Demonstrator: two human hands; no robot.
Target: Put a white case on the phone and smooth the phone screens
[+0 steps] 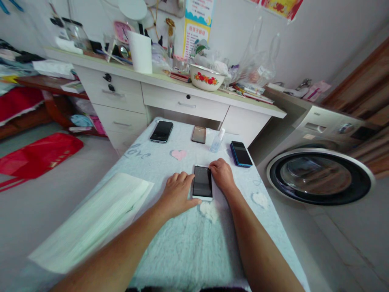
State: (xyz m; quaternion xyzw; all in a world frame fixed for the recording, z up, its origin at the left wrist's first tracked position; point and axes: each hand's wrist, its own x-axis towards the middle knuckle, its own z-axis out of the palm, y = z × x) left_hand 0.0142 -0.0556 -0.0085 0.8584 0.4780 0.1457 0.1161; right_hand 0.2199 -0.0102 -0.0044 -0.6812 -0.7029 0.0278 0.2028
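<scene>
A white-edged phone with a dark screen (202, 181) lies flat on the cloth-covered table (188, 243). Along its left side rests my left hand (178, 192), thumb spread by the lower left corner and the fingers near the upper left edge. My right hand (222, 173) is curled at the phone's upper right corner, fingertips bent against it; whether anything small is inside the fingers is hidden. Beyond the hands lie a phone case (199, 134), a clear spray bottle (217, 140), a black phone (161, 132) and a blue-edged phone (241, 153).
Folded pale sheets (94, 221) lie at the table's left. A white desk (182, 99) behind carries a paper roll (140, 52) and a flowered bowl (208, 77). A washing machine (319, 134) with its round door stands to the right; a red bag (42, 156) is on the floor.
</scene>
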